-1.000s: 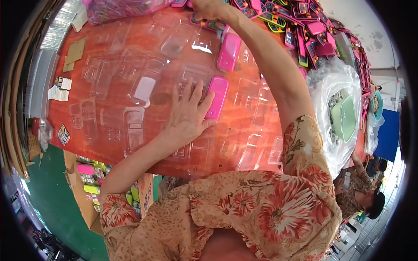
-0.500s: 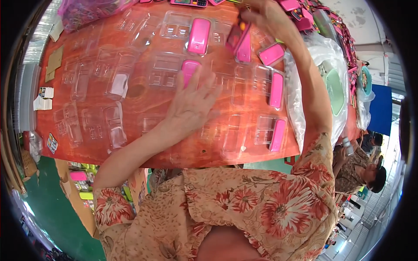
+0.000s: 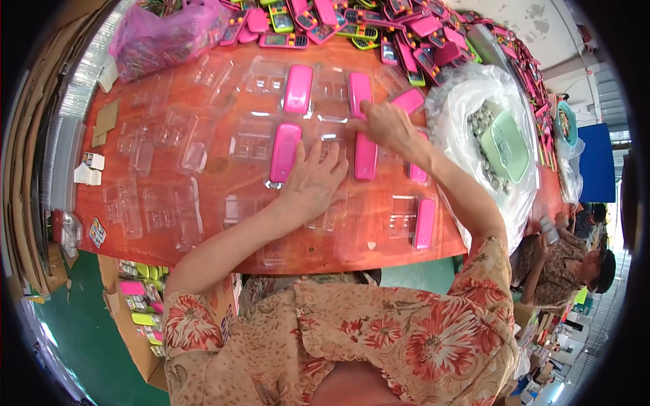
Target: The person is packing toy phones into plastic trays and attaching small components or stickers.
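Fingers spread, my left hand hovers over or rests on clear plastic trays beside a pink toy phone. My right hand reaches in from the right, thumb and fingers apart, above the middle column. It overlaps the edges of one pink phone above it and another pink phone below it; whether it touches them I cannot tell. More pink phones lie face down in trays: one at the far row, one near the front edge. A tilted pink phone lies right of them.
A heap of pink and green toy phones covers the table's far side. On the right, a white plastic bag holds small grey pieces and a green basket. A purple bag stands far left. Another person sits at right.
My right hand has come from the far heap toward the middle trays. The phones that were blurred near it now lie in the middle column. My left hand has uncovered the phone beside it.
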A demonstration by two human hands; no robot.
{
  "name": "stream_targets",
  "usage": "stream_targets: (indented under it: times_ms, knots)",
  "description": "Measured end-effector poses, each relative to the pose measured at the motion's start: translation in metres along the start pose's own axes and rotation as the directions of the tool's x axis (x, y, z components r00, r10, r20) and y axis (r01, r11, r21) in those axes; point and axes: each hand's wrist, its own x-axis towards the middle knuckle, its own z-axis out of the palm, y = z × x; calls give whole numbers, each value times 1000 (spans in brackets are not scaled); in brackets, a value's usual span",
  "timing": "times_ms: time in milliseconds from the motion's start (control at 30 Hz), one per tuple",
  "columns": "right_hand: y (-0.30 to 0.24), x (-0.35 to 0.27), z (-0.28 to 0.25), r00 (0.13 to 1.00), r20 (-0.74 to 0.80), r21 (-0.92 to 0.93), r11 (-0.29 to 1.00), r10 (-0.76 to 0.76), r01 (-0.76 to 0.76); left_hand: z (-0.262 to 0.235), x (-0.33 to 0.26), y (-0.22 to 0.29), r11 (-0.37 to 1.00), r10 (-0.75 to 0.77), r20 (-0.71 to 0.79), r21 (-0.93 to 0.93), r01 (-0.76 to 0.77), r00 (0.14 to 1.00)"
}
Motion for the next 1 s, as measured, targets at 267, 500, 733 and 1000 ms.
stream_targets:
  times_ms: [267,500,733,1000]
  knots:
    - [27,87,-10,953,-294,149,989,68,-25,-17,24,-27,990,-103,-232,-117,78,967]
    - [26,173,40,918,-235,-369,903,-321,221,-32,92,-170,906,-285,-356,202,371,890]
    - [49,208,46,695,-435,-561,776,-572,288,-32,143,-211,884,-269,-53,383,268,962]
    - [35,210,33,799,-301,-711,681,-521,176,4,146,-234,966,257,-591,163,-199,764]
